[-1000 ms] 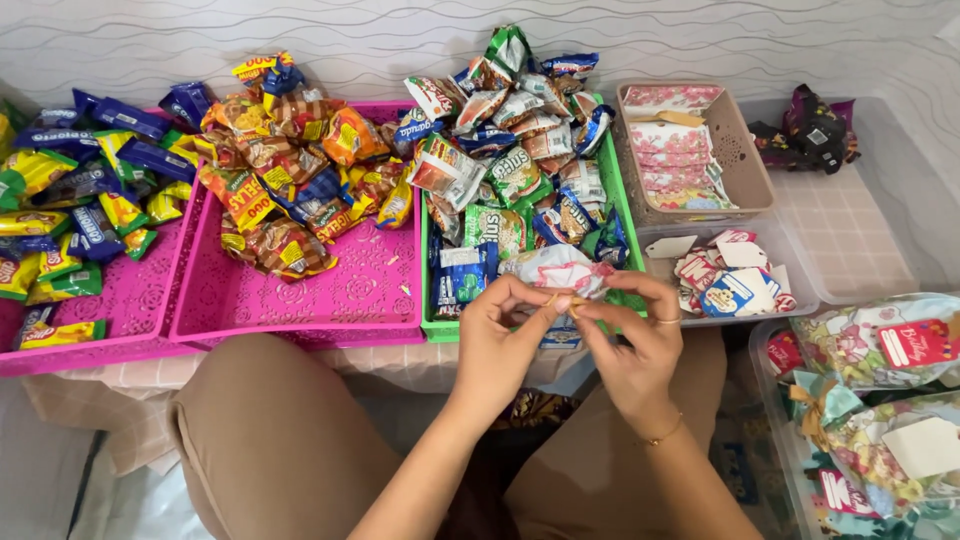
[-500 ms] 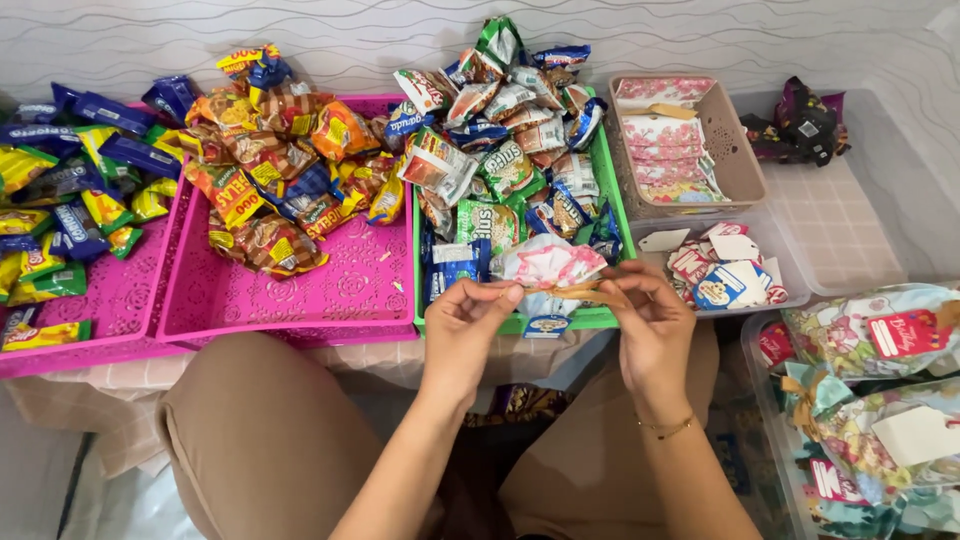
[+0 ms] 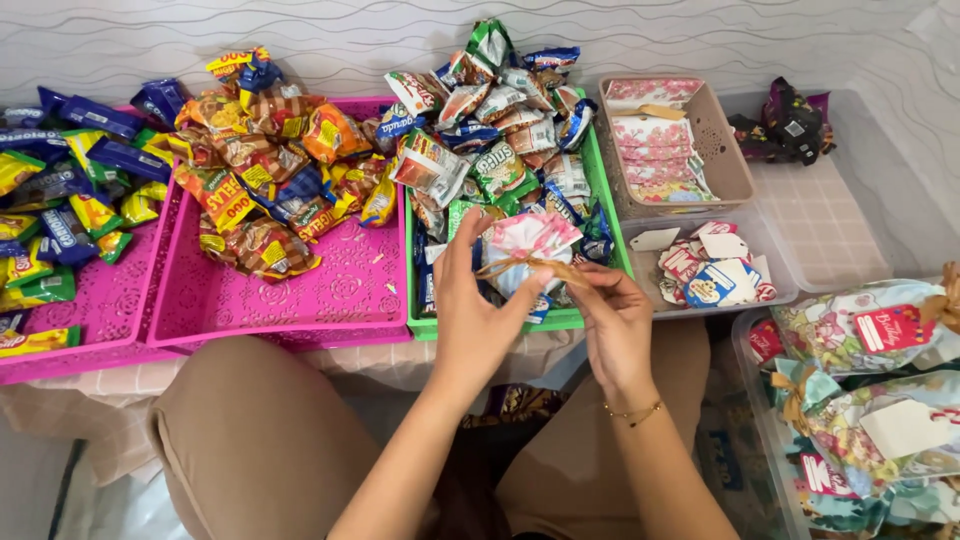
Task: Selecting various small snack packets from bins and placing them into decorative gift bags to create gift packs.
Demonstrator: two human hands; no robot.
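A small gift bag (image 3: pixel 528 240) with a pink floral pattern is held in front of the green tray (image 3: pixel 600 190), its neck wrapped in tan twine (image 3: pixel 520 266). My left hand (image 3: pixel 472 310) grips the bag's neck and one end of the twine. My right hand (image 3: pixel 612 318) pinches the other end of the twine at the right of the bag. Both hands hover over my lap, at the near edge of the green tray.
Two pink trays (image 3: pixel 280 290) at the left hold snack packets. The green tray is piled with more packets. A beige basket (image 3: pixel 730 150) holds floral bags, a clear box (image 3: pixel 780 285) holds paper tags, and finished tied bags (image 3: pixel 860 330) lie at the right.
My hands pulled apart and then came back together around the bag's neck, and the twine now lies drawn around it. The view has shifted slightly.
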